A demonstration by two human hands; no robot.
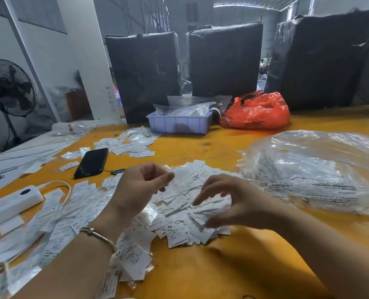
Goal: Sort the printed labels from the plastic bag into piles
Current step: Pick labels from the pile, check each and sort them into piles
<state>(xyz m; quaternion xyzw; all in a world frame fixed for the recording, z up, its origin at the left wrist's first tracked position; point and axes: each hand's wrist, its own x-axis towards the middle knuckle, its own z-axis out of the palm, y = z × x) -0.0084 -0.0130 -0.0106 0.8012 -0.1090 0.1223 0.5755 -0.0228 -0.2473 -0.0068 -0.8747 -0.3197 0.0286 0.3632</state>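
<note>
A heap of small white printed labels [179,214], some marked S and XS, lies in the middle of the orange table [200,277]. My left hand [140,186] hovers over the heap's left edge with fingers curled, thumb and forefinger pinching what looks like a thin clear-wrapped label. Over the heap's right side my right hand [228,201] has its fingers spread and loosely bent, thumb tip touching the labels. The large clear plastic bag [319,173], with more labels inside, lies at the right. Longer labels [71,214] spread under my left forearm.
A black phone [91,162] and a white power strip [8,203] lie at the left. Another label pile [133,143] sits further back. A blue tray [179,125], a red plastic bag [257,113] and black wrapped bales [144,72] line the far edge. A fan [8,87] stands at far left.
</note>
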